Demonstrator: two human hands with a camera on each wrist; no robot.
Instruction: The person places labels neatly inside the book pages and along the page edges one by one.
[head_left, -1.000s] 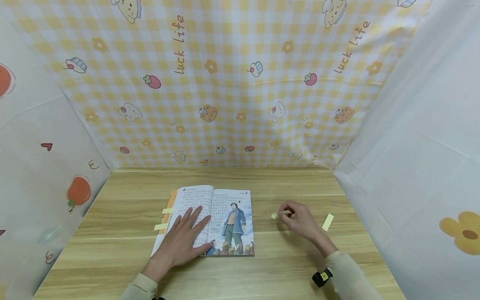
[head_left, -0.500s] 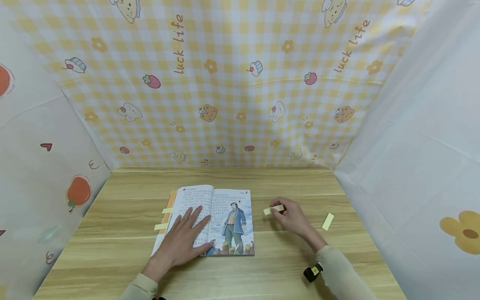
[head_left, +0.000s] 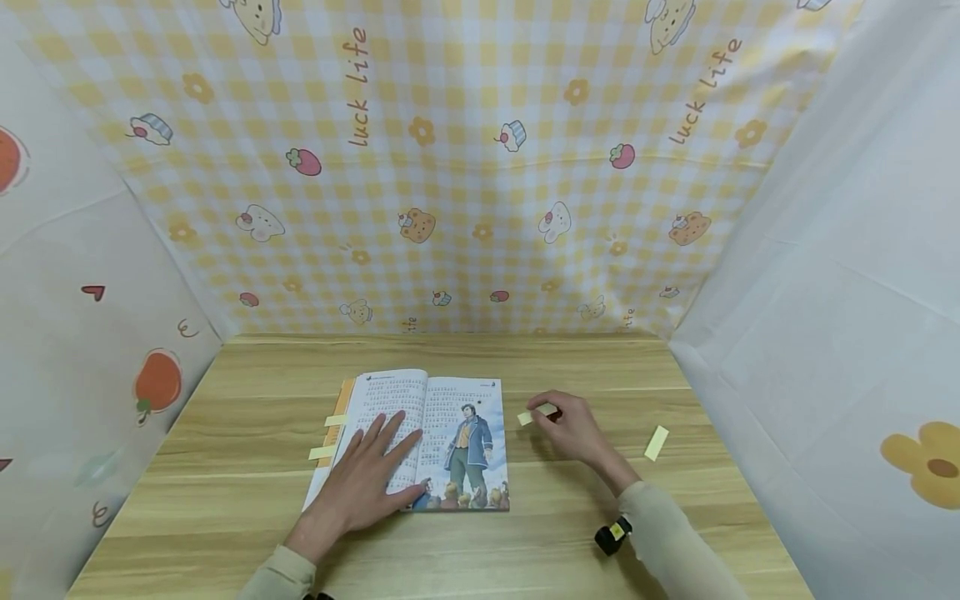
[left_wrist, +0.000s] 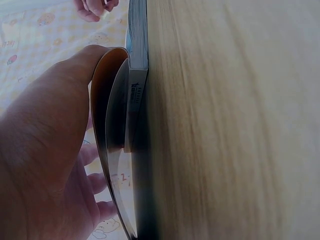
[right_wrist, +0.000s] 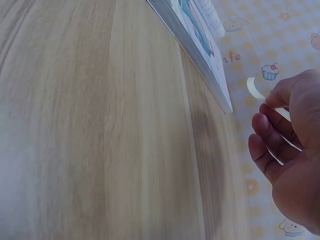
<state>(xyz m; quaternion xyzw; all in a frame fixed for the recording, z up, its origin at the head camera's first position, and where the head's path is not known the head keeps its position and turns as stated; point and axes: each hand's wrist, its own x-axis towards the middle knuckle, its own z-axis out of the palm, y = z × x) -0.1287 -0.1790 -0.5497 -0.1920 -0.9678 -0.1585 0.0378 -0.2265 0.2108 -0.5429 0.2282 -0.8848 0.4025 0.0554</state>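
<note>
An open book lies on the table, its right page showing a drawn figure in a blue coat. My left hand rests on the left page with fingers spread and straight. To the right of the book, my right hand pinches a pale yellow sticky note strip between thumb and fingers. In the right wrist view the strip curls out past the fingertips, apart from the book. Two similar strips, an upper tab and a lower tab, stick out from the book's left edge.
Another loose yellow strip lies on the wooden table, right of my right hand. A checkered cloth hangs behind the table, and white cloths stand at both sides. A black device sits at my right wrist.
My right hand has moved left toward the book, carrying the pinched sticky note strip with it. The left hand stays in place on the page.
</note>
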